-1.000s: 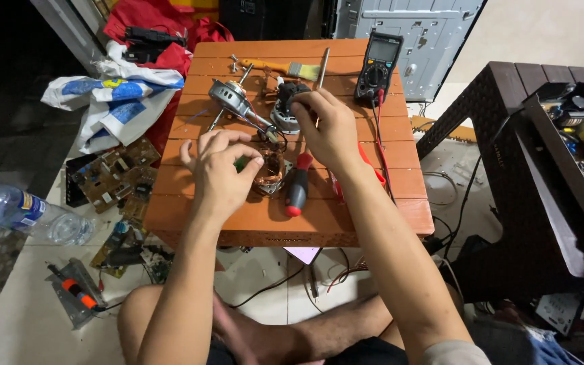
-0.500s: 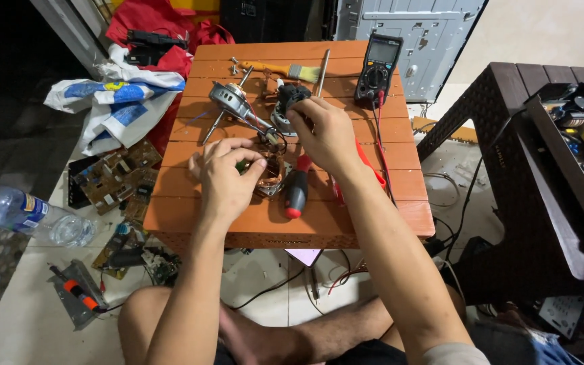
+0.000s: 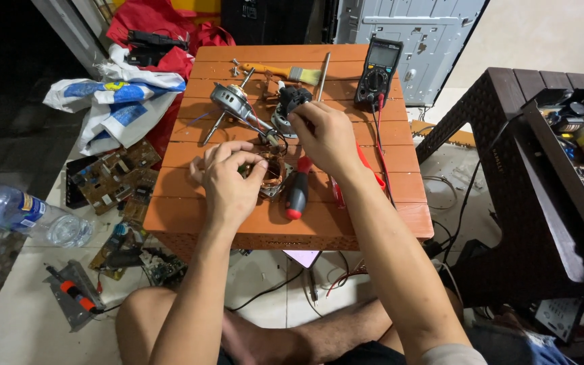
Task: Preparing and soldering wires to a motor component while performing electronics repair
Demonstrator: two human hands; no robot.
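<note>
On the orange slatted table [image 3: 386,203], near its front half, your left hand [image 3: 228,179] rests over a copper-wound stator coil [image 3: 272,174], and that coil is the landmark for everything else. Your left fingers [image 3: 255,172] are curled together around the coil's near-left rim, thumb and forefinger pinching its edge. The coil lies flat on the boards, so its round opening faces up at you; it has no clear long axis from this view.

Just beyond the coil, your right hand [image 3: 326,138] is closed on a small dark part [image 3: 295,98] of the motor housing, fingertips [image 3: 300,120] bunched together on it. How firmly they clamp it you cannot tell, since the knuckles cover the contact.

Beyond the coil and to its left lies the rotor with its shaft [image 3: 231,108]. Its long axis runs diagonally, one shaft end pointing to the far edge of the table and the other toward the near left. Thin wires run from there down to the coil.

Just right of the coil lies a red-and-black screwdriver [image 3: 297,192], its long axis nearly straight toward you, the red butt end nearest you and the upper part hidden under your right wrist.

Well beyond the coil, a paintbrush [image 3: 288,71] lies crosswise, bristles pointing right. Far right of the coil stands a multimeter [image 3: 378,74], with its red lead [image 3: 376,145] trailing back toward you.

Left of the coil, off the table on the floor, sit a circuit board [image 3: 113,176] and a plastic bottle [image 3: 25,216].
</note>
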